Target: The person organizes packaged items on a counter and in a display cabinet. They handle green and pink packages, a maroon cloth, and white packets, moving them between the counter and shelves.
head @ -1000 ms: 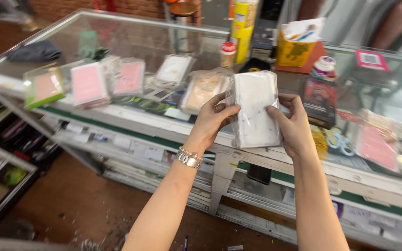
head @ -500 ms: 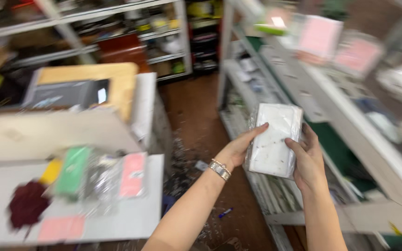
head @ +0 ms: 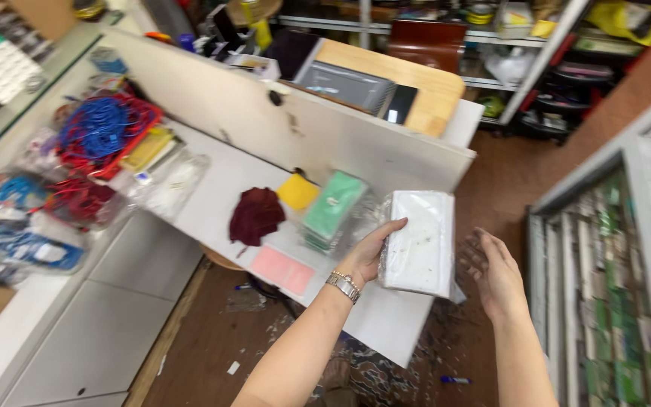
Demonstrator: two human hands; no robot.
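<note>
The left hand (head: 371,252) grips a stack of white packets in clear wrap (head: 418,243); its fingers curl round the stack's near long edge, thumb lying across the top face toward the upper corner, so the hand is closed on the bundle and carries it alone. The stack's long axis runs away from the person, roughly upright in the head view, and slightly tilted; it hangs over the end of a white counter (head: 220,196), not resting on it as far as I can tell. The right hand (head: 495,275) is spread open and holds nothing; it hovers just beside the stack's far long edge, palm turned toward it, with a gap between fingertips and wrap. The left hand is thus on the thing, the right close but apart. Beyond the left fingers lie a green packet (head: 333,207), a yellow pad (head: 297,191), a dark red cloth (head: 256,215) and a pink card (head: 284,269).
</note>
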